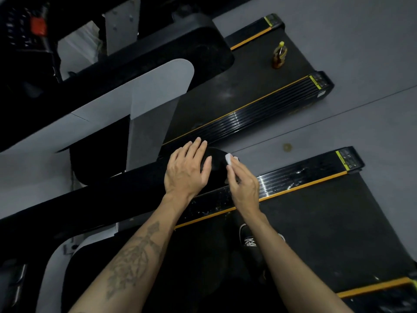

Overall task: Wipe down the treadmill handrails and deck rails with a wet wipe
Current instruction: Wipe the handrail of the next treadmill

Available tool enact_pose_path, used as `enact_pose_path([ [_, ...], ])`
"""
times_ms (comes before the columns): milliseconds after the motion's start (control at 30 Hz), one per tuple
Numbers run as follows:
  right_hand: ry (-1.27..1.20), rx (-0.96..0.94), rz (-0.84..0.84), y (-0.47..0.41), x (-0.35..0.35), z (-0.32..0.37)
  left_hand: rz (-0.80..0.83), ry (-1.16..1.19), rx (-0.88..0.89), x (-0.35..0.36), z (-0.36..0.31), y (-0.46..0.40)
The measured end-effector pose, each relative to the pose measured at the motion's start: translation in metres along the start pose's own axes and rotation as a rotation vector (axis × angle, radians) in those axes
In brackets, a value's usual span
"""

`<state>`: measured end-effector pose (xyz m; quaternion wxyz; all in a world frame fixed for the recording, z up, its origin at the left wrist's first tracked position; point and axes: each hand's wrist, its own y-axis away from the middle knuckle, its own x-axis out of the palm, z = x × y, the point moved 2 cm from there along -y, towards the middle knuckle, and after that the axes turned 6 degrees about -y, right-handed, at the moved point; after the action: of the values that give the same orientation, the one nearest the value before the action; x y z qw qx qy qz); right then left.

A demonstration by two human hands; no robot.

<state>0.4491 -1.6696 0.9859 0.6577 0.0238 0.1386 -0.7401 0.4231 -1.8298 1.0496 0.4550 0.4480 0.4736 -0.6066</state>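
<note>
The end of the black handrail [216, 163] is being wiped, judging by the white wet wipe [229, 159] pinched in the curled fingers of the right hand [242, 188]. The rail is being steadied by the left hand [186, 171], laid flat with fingers nearly straight. Next, the deck rail [293, 179] below is probably being called for. White lettering on the shoe [250, 241] cannot be read.

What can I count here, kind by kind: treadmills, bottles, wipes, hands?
Black treadmills with orange-edged deck rails: 2, near and far
Brown drink bottle with a yellow cap: 1, standing on the far belt
White folded wet wipe: 1
Bare hands: 2, left, right
Total: 6
</note>
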Motion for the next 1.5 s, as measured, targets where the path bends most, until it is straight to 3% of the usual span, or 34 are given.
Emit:
enact_pose_path([
  [167,0.02,-0.06,0.049,-0.002,-0.005,0.019,0.017,0.261,0.048,-0.016,0.004,0.004],
  [300,0.056,-0.127,0.082,0.001,-0.008,0.033,-0.033,0.54,-0.031,-0.032,-0.003,0.014],
  [567,0.085,-0.302,0.323,0.001,-0.013,0.063,0.029,0.84,-0.299,-0.052,-0.02,0.018],
  [667,0.09,-0.329,0.411,-0.005,-0.017,0.069,-0.031,0.948,-0.389,-0.064,-0.026,0.022],
  [967,0.043,-0.475,0.701,-0.032,-0.052,0.065,-0.23,1.227,-0.916,-0.075,-0.076,0.037],
  [1100,0.041,-0.5,0.843,-0.037,-0.07,0.057,-0.328,1.202,-1.069,-0.07,-0.089,0.039],
  [1333,0.132,-0.423,0.978,-0.051,-0.076,0.048,-0.236,0.852,-1.087,-0.05,-0.087,0.06],
  [1500,0.224,-0.505,1.053,-0.076,-0.049,0.057,-0.292,0.71,-1.254,-0.026,-0.082,0.062],
])
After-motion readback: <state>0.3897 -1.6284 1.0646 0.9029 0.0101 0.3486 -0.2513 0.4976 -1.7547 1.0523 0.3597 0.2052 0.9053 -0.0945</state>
